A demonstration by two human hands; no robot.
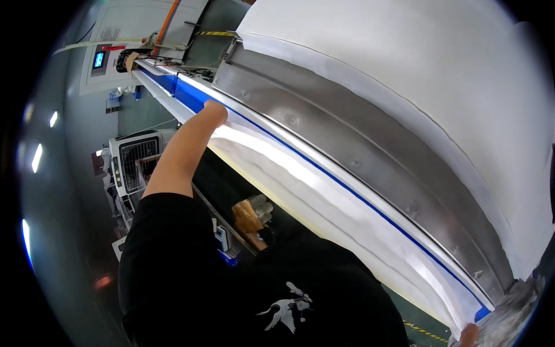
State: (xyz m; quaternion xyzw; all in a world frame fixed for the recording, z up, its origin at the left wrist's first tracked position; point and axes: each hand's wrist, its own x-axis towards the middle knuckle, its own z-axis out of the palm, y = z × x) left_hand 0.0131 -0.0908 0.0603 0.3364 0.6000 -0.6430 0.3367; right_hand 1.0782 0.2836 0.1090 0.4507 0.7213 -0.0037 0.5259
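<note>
A long white cloth (347, 217) stretches from the upper left to the lower right, along a narrow machine bed with a blue belt (191, 96). Its near edge hangs down in front of me in soft folds. With the arm reached far out, my left hand (216, 113) is closed on the cloth's left end, beside the bare stretch of belt; its fingers are mostly hidden. At the lower right rim, only part of my right hand (469, 334) shows, closed at the cloth's other end.
Beyond the belt runs a dented metal panel (300, 110), with a large white sheet (416, 63) over it. A control screen (99, 59) glows at the upper left. Below the cloth lies a brown-wrapped bundle (248, 217); a white grilled machine (136, 159) stands at the left.
</note>
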